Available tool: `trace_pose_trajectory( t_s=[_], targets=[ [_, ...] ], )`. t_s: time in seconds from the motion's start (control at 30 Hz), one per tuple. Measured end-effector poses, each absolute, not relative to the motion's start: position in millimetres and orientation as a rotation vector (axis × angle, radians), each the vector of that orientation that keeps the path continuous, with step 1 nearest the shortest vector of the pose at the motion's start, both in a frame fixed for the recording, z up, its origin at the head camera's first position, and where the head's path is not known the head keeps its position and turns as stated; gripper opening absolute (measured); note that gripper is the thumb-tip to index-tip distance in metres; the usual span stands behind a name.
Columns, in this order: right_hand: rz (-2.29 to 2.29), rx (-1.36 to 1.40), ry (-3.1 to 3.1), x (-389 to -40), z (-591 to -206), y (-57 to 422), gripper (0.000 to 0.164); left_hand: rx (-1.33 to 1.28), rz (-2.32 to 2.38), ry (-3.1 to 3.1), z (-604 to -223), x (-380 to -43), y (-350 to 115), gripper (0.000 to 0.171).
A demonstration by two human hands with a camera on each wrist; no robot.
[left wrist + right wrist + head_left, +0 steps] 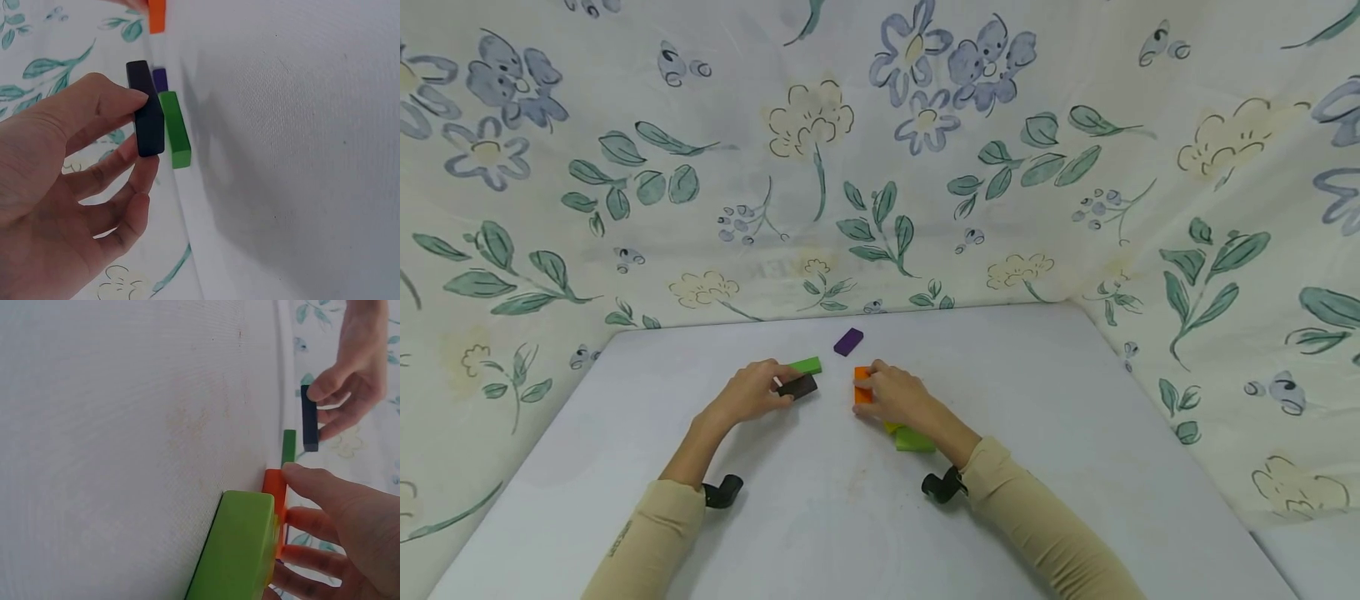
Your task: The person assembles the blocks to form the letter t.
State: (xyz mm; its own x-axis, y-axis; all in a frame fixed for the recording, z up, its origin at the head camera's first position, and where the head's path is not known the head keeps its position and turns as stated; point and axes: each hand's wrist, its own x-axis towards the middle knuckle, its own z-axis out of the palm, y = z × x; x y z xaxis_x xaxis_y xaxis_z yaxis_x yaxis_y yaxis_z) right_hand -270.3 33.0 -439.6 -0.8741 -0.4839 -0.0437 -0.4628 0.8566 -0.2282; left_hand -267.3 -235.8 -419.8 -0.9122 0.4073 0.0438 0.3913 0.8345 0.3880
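A near-black, smooth rectangular block (149, 125), its material not determinable, is held above the white, fine-textured table (850, 533), pinched between the thumb and fingers of the left hand (748, 392). An orange rectangular block (863, 395) is gripped between the thumb and fingers of the right hand (898, 393); whether it is lifted cannot be told. The step in hand is judged to be the handling of both blocks at once. The next move would seem to call for steady grips, with the near-black block kept clear of its neighbour, a bright green oblong block (807, 366) lying just beyond it. Farther back, a dark purple rectangular block (848, 342) lies apart. Near the right hand, a yellow block (891, 427), largely hidden, and a lime-green, glossy-looking block (915, 440) are seen. The table is backed by a white floral-printed cloth (700, 192).
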Motion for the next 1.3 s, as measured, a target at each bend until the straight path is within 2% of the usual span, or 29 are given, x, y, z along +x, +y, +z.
trace_pose_trajectory(
  t_s=[1.3],
  targets=[
    [-0.318,-0.746,2.944,-272,-446,33,0.053,0.671,0.581,3.004,-402,-285,-223,0.04]
  ],
)
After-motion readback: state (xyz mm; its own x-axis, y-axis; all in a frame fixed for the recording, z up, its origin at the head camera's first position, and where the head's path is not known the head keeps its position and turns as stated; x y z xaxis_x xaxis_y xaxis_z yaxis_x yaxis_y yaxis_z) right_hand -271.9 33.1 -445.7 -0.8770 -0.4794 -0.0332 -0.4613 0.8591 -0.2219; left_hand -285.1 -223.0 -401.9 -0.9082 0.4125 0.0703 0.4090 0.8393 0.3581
